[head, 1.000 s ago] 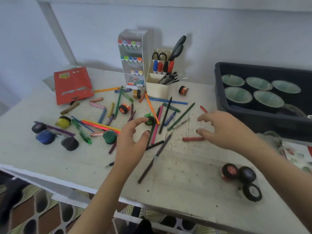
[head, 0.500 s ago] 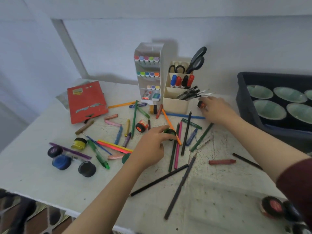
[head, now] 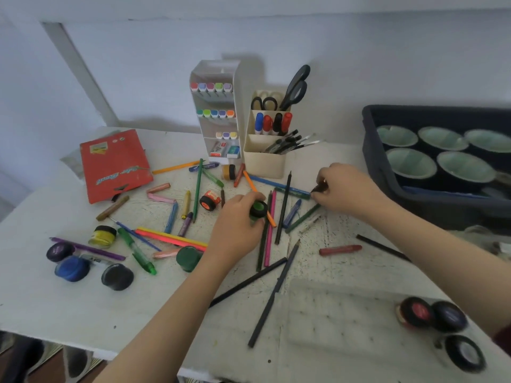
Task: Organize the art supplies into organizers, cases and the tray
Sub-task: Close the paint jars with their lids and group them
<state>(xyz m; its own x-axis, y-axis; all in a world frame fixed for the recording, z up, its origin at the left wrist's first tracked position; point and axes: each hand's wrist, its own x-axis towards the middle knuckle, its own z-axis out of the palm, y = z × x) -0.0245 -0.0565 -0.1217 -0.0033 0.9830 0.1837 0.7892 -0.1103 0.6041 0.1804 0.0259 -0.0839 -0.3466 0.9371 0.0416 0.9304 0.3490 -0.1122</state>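
Head view: on the bench [head: 331, 313], the left hand [head: 237, 228] curls round a green-lidded paint pot [head: 258, 209] among scattered pencils [head: 282, 208]. The right hand [head: 347, 186] pinches a small dark pot [head: 320, 187], right of the cream organizer [head: 264, 164] and left of the dark tray [head: 372, 150].

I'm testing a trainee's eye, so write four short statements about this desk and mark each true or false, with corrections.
1. The left hand grips a green-lidded paint pot. True.
2. The scissors lie flat on the table. False: the scissors stand in the cream organizer.
3. The dark tray holds pale green bowls. True.
4. The right hand holds the red crayon. False: the red crayon lies alone on the table; that hand pinches a small dark pot.
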